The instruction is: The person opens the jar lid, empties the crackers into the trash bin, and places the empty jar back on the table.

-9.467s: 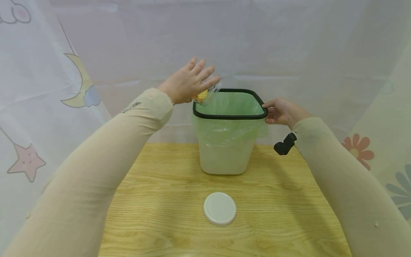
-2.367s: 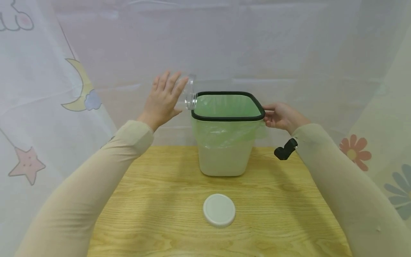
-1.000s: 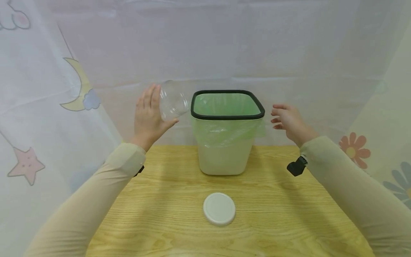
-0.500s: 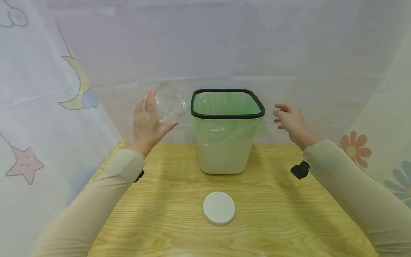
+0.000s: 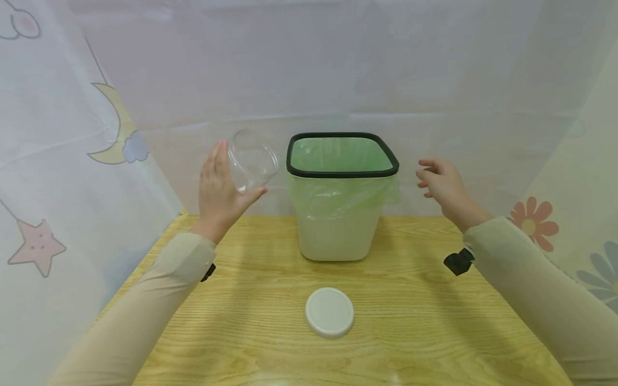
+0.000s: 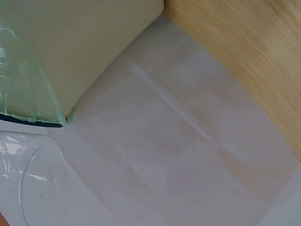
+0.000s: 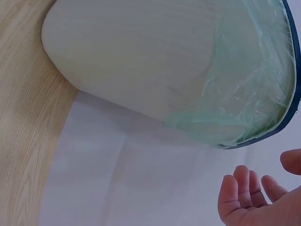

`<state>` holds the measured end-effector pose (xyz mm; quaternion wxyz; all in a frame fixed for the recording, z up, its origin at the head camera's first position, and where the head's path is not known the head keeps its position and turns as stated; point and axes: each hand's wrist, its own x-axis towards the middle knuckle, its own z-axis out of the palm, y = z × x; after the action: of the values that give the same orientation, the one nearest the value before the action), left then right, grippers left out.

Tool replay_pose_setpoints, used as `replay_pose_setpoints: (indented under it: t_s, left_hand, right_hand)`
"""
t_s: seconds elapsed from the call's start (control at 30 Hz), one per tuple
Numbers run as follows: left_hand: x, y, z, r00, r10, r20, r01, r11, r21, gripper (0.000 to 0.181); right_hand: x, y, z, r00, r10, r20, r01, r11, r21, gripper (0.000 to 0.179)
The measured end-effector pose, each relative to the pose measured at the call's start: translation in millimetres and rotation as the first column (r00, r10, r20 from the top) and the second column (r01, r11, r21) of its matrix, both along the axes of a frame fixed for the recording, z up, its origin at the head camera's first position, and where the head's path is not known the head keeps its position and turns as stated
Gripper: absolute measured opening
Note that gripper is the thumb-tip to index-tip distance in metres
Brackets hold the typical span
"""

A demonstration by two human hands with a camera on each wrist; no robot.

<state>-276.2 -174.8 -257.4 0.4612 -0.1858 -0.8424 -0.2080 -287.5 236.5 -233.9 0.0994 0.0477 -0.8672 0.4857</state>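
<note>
My left hand (image 5: 219, 187) holds a clear jar (image 5: 253, 161) in the air, left of the bin, between thumb and fingers. The jar is tilted with its mouth toward the bin, and I see nothing inside it. Part of the jar (image 6: 37, 179) also shows in the left wrist view. A pale trash bin (image 5: 338, 230) with a black rim ring and a green liner bag (image 5: 345, 153) stands at the table's back. To its right, my right hand (image 5: 444, 185) hangs apart from the rim, fingers loosely bent, holding nothing. The bin's bottom is hidden.
A round white lid (image 5: 330, 312) lies flat on the wooden table (image 5: 232, 332), in front of the bin. Behind the table hangs a pale printed sheet (image 5: 410, 64), with side sheets at left and right.
Something yellow, seen under my left hand at first, is gone from view. The jar has moved left off the bin, then lower. My right hand has let go of the rim and drawn back right.
</note>
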Motion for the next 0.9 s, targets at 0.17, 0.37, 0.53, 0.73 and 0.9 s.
replay_pose_setpoints:
  t_s: [0.17, 0.37, 0.53, 0.73, 0.9]
  left_hand:
    - [3.5, 0.5, -3.2, 1.0, -0.004, 0.022, 0.004, 1.0, 0.007, 0.113]
    - [6.7, 0.2, -7.3, 1.0, -0.015, 0.014, 0.014, 1.0, 0.017, 0.111]
    - [9.0, -1.0, -11.3, 1.0, -0.019, 0.009, 0.018, 0.999, 0.036, 0.112]
    - [13.6, -0.8, -15.3, 0.999, -0.033, 0.009, 0.033, 0.998, 0.056, 0.112]
    - [15.3, 0.4, -17.9, 0.999, -0.035, 0.013, 0.034, 0.997, 0.065, 0.112]
  right_hand:
    - [4.5, 1.6, -2.0, 1.0, 0.005, -0.006, -0.005, 0.999, 0.032, 0.056]
    - [8.0, 3.5, -6.1, 0.999, 0.031, -0.031, -0.029, 0.997, 0.066, 0.057]
    - [12.2, 3.8, -8.3, 0.998, 0.046, -0.051, -0.041, 0.994, 0.1, 0.059]
    - [16.5, 6.1, -10.2, 0.996, 0.051, -0.079, -0.038, 0.987, 0.155, 0.059]
    - [18.9, 7.3, -11.2, 0.994, 0.052, -0.101, -0.032, 0.983, 0.183, 0.058]
